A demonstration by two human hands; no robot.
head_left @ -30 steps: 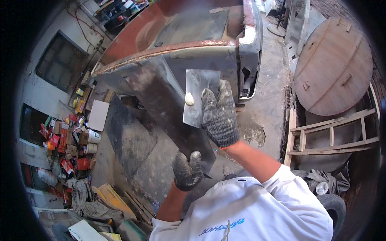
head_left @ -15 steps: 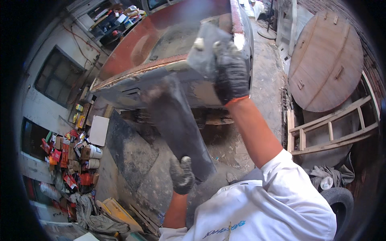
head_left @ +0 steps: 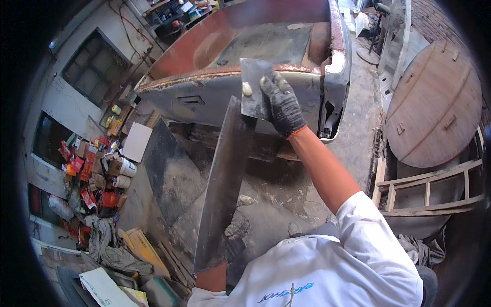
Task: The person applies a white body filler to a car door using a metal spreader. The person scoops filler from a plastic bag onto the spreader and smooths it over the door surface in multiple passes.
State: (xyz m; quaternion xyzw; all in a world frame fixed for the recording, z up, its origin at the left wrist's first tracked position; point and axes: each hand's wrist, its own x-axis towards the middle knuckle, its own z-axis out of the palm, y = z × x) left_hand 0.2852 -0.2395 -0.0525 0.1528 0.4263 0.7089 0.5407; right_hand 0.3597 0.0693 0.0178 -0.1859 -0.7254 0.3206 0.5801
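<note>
My right hand, in a dark glove with an orange cuff, is closed on a small grey rectangular plate. It holds this in front of a vehicle bed's grey-primed rear panel. A pale glove tip rests on the plate's face. Lower down, my gloved left hand grips a long dark flat board, which is tilted nearly edge-on and partly covers the hand and forearm. The board's upper end is just below the small plate; whether they touch I cannot tell.
Boxes, tubs and red packages are heaped along the left wall. A round wooden board leans at right above a wooden frame. Crumpled cloth and a yellow panel lie at lower left. Dark sheets cover part of the floor.
The long board has turned from showing its broad face to nearly edge-on, and its upper end has moved right. My view has shifted, and the small plate now stands more upright in my right hand.
</note>
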